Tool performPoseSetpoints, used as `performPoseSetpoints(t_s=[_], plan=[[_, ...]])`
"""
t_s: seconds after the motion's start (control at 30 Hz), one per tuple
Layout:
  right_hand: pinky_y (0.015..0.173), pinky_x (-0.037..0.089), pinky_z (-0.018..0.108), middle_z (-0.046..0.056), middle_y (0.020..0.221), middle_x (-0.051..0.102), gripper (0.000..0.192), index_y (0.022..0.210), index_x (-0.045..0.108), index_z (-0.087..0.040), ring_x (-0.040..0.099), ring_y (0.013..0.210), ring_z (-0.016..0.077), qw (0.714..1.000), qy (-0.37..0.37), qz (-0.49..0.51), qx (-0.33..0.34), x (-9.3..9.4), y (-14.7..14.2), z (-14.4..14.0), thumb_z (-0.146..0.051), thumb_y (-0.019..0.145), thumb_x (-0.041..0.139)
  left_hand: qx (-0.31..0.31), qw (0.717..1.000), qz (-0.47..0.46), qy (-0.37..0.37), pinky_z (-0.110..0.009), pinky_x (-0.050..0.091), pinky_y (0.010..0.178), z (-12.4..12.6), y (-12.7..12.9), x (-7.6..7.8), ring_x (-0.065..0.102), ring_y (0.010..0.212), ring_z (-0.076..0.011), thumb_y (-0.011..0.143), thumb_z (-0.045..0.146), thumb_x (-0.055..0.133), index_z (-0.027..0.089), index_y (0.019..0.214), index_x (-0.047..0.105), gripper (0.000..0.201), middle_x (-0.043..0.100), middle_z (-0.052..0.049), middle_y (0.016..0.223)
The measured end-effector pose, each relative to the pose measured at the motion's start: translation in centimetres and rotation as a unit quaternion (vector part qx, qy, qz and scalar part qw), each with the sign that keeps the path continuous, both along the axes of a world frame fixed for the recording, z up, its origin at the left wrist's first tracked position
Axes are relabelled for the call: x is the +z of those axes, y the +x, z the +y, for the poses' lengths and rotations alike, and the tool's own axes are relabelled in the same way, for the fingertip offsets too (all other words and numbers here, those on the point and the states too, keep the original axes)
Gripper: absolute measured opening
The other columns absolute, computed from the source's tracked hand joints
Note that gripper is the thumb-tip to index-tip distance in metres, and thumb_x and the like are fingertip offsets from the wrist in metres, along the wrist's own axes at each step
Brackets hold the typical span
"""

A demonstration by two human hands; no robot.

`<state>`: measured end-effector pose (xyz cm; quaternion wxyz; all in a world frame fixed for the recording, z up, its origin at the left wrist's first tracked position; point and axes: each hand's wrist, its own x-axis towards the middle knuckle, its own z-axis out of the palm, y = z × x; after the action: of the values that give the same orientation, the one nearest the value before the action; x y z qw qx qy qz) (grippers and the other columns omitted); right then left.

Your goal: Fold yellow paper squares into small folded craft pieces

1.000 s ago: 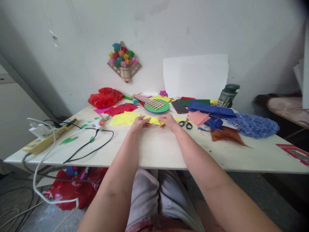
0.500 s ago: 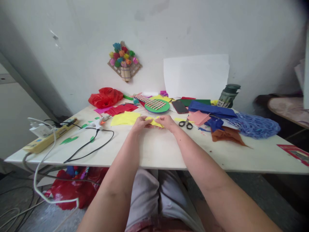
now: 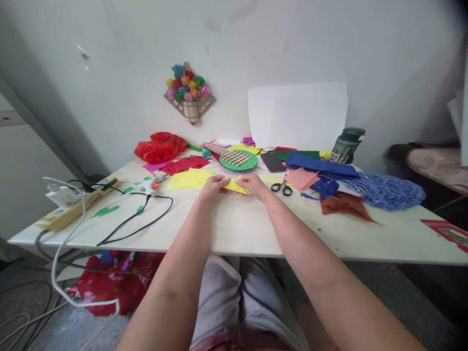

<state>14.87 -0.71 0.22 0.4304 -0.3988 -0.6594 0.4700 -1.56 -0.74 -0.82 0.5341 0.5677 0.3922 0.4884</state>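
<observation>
A white counter (image 3: 244, 229) stands against a pale, scuffed wall (image 3: 127, 73). At its middle, a small piece of yellow paper (image 3: 234, 186) is pinched from both ends: the left hand (image 3: 214, 187) has thumb and fingers closed on one end, and the right hand (image 3: 256, 186) is closed on the other. Whether the paper touches the counter is hard to tell.

Just left of the hands lie larger yellow sheets (image 3: 190, 179), then a glue gun (image 3: 149, 186) with a looping black cord, green paper leaves (image 3: 105, 212) and a yellowish power strip (image 3: 68, 212). Red paper (image 3: 185, 165) and a crumpled red plastic bag (image 3: 161, 147) sit farther back. Behind the hands is a green lute-shaped craft (image 3: 239, 161) with crisscrossed strips, beside a phone (image 3: 273, 162).

To the right are black-handled scissors (image 3: 281, 188), pink paper squares (image 3: 302, 179), a blue paper roll (image 3: 321, 165), brown paper (image 3: 345, 205), a tangle of blue strands (image 3: 391, 191) and a dark green bottle (image 3: 346, 145).

A flower-basket craft (image 3: 190, 92) hangs on the wall; a white sheet (image 3: 298, 117) leans there too. Below the counter, another red bag (image 3: 117, 287) rests on the gray floor (image 3: 78, 326) near trailing cables.
</observation>
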Motion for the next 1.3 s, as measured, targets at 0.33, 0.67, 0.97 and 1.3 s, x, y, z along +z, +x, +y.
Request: performPoseSetpoints(t_s=[0.33,0.67,0.97,1.3], plan=[[0.036,0.040,0.022,-0.001,0.046,0.057,0.015,0.060,0.056,-0.014,0.050,0.037,0.0106,0.999,-0.003,0.010,0.050,-0.2,0.2,-0.1,-0.027,0.067,0.058,-0.021,1.000,-0.001,-0.003,-0.027,0.049,0.053,-0.1,0.0,0.1,0.058,0.056,-0.0133,0.058,0.036,0.066,0.013,0.070,0.054,0.028,0.059,-0.001,0.062],[0.037,0.042,0.022,-0.002,0.047,0.058,0.015,0.060,0.057,-0.014,0.050,0.036,0.0100,0.999,0.007,-0.016,0.027,-0.3,0.0,0.0,-0.027,0.067,0.057,-0.007,0.999,0.030,0.021,-0.026,0.048,0.053,-0.5,0.4,0.5,0.059,0.055,-0.0136,0.058,0.035,0.066,0.012,0.070,0.054,0.029,0.061,-0.001,0.062],[0.034,0.037,0.019,0.005,0.056,0.063,0.037,0.075,0.057,-0.012,0.054,0.040,0.0114,0.997,-0.034,0.055,0.048,0.1,1.1,0.0,-0.048,0.074,0.048,0.007,1.000,0.017,0.022,-0.024,0.048,0.051,-0.1,-0.1,0.2,0.059,0.050,-0.0128,0.056,0.035,0.068,0.011,0.073,0.053,0.033,0.061,-0.002,0.060],[0.034,0.039,0.016,0.001,0.047,0.059,0.018,0.067,0.053,-0.012,0.050,0.034,0.0072,0.995,-0.073,0.052,0.036,-0.2,1.2,0.3,-0.025,0.065,0.064,0.008,1.000,0.017,0.008,-0.026,0.049,0.056,-0.3,-0.1,0.4,0.059,0.053,-0.0136,0.057,0.036,0.068,0.010,0.076,0.057,0.035,0.064,-0.006,0.063]])
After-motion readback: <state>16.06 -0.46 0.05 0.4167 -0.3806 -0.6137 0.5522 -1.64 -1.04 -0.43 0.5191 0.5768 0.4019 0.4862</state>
